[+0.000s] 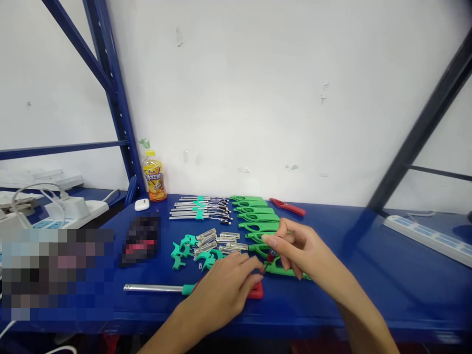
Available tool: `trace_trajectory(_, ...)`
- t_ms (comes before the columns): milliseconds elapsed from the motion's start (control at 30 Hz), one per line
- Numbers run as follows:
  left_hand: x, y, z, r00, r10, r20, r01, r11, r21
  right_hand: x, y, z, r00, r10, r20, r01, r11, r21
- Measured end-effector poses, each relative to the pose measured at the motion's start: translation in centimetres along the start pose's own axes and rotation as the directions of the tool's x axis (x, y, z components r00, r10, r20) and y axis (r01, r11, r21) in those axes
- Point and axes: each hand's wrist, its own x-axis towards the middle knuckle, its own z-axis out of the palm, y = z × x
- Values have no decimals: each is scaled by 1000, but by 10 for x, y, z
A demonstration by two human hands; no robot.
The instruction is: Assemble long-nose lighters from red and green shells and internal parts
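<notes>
A long-nosed lighter (255, 291) with a red body, teal collar and metal tube lies along the front of the table. My left hand (224, 284) rests over its red body, thumb and fingers curled around it and hiding its middle. My right hand (300, 246) pinches a small screwdriver (272, 255) with a dark and red handle. Its thin shaft slants down toward the lighter beside my left fingertips; the tip is hidden. Behind my right hand, green lighter shells (260, 226) lie in a column, the nearest partly covered by my fingers.
Teal triggers (180, 250) and clear fuel tanks (206, 240) lie beyond my left hand. Farther back are metal tubes with wires (199, 215), a red shell (287, 206), a drink bottle (154, 179) and a white case (142, 204). A power strip (429, 238) lies at right.
</notes>
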Motion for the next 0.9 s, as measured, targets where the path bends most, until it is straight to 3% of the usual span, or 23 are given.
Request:
trace_trajectory(200, 0, 0, 2, 1000, -1, 24, 0, 1000, 18, -1, 5, -17, 993, -17, 117, 21, 999, -31)
trace_trajectory(333, 1, 1, 1, 999, -14, 32, 13, 999, 35, 0, 10, -16, 983, 12, 182, -9, 1000, -19)
trace_trajectory(500, -1, 3, -2, 998, -36, 48, 33, 996, 77, 4, 11, -21, 999, 20, 28, -18, 997, -80)
trace_trajectory(633, 1, 1, -2, 995, -57, 77, 50, 995, 88, -6, 12, -25, 992, 64, -110, -89, 967, -240)
trace_trajectory(733, 4, 1, 0, 991, -62, 116, 48, 992, 120, -25, 29, -9, 992, 97, -83, -124, 886, -446)
trace_trajectory(800, 5, 1, 0, 985, -71, 157, 45, 986, 163, -39, 46, 7, 994, 49, -99, -100, 787, -609)
trace_trajectory(900, 6, 0, 0, 970, -91, 224, 44, 977, 208, -53, 69, 25, 987, 25, -159, -121, 766, -631)
